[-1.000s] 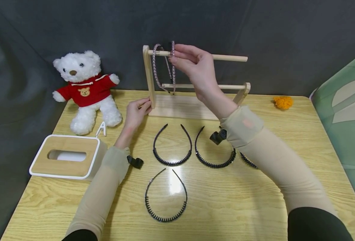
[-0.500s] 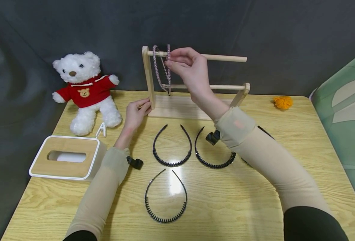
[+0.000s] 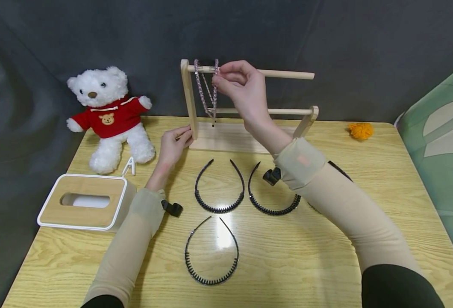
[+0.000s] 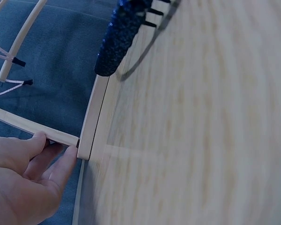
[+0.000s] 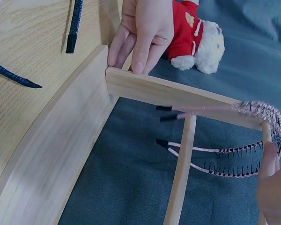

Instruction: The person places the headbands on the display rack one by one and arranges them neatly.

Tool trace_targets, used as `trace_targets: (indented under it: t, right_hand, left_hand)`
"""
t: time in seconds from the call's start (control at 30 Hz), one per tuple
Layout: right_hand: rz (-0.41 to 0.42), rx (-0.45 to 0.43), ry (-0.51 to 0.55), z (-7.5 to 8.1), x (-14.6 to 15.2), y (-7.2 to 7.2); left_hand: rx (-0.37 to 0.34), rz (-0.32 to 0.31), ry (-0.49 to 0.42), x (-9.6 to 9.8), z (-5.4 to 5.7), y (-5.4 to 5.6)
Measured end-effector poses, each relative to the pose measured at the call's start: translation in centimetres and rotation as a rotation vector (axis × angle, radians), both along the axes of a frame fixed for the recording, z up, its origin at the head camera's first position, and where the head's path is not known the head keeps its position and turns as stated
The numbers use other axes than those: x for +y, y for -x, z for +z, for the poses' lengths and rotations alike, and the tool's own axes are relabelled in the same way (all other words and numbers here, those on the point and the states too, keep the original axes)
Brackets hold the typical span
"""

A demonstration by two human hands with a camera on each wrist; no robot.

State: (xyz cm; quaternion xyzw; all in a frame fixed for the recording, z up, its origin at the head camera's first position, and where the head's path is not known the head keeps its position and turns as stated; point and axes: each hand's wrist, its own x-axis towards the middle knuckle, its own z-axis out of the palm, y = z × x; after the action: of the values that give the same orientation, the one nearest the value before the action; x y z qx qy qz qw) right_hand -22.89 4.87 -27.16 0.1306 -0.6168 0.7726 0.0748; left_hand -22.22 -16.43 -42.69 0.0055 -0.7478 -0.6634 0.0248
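My right hand (image 3: 245,92) pinches a pink, glittery toothed headband (image 3: 215,87) that hangs over the upper rod of a wooden rack (image 3: 234,136). A second pink headband (image 3: 198,85) hangs on the same rod to its left, close to the upright post. In the right wrist view, both headbands' dark-tipped ends (image 5: 163,143) reach down past the lower rod (image 5: 181,173). At the foot of the left post (image 3: 189,98), my left hand (image 3: 174,143) holds the rack between thumb and fingers. The left wrist view shows that grip at the post's base (image 4: 65,136).
Dark toothed headbands lie on the table, one (image 3: 219,209) before the rack, one (image 3: 274,211) right of it, one (image 3: 211,281) nearer; another is partly under my right forearm. A white bear (image 3: 105,115) and a tissue box (image 3: 84,201) stand left. An orange fuzzy item (image 3: 361,131) lies right.
My right hand has shifted slightly left along the upper rod with its headband, closer to the other one. The headband's lower ends have swung left. My left hand stays at the post.
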Motion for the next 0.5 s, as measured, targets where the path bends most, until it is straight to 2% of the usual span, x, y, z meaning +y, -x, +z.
trace_targets:
  t: [0.23,0.5]
  right_hand:
    - [-0.003,-0.02,0.005,-0.04,0.15,-0.2]
    - [0.0,-0.013,-0.038,-0.48,0.43,-0.5]
  left_hand:
    - [-0.004,0.0,0.001,0.01,0.02,-0.08]
    - [0.001,0.001,-0.004,0.14,0.17,-0.15]
